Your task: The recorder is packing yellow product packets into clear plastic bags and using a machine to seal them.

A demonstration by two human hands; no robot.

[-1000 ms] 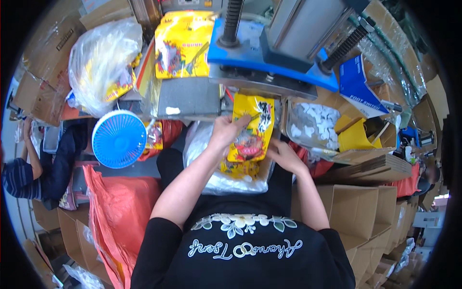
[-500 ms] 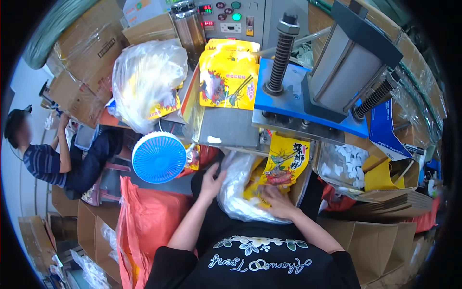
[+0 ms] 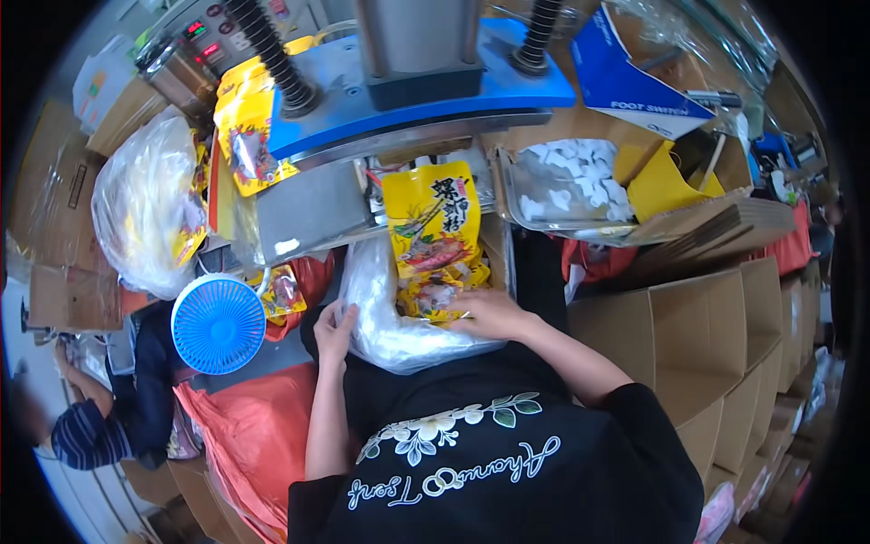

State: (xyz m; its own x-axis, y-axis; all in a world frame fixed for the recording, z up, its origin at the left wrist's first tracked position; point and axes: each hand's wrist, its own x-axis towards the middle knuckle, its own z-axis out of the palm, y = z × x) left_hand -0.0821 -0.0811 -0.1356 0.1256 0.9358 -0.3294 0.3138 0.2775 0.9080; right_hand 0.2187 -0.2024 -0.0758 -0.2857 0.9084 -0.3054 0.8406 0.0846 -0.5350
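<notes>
A clear plastic bag sits in a box on my lap, its mouth folded outward. Inside lie several yellow printed pouches. One larger yellow pouch stands upright at the far side of the bag, its printed front toward me. My right hand reaches over the bag's right side, fingers stretched left against the lower pouches; its fingertips are partly hidden among them. At the bag's left edge is my left hand, thumb and fingers apart, beside or lightly touching the plastic.
Beyond the bag stands a blue press with spring posts. A blue fan and a red sack are at left. White scraps fill a clear tray at right, near cardboard boxes. A person sits far left.
The head view has swung to the right, so the scene sits further left. My right hand has shifted to the bag's right side, and the upright pouch stands straighter. My left hand stays by the bag.
</notes>
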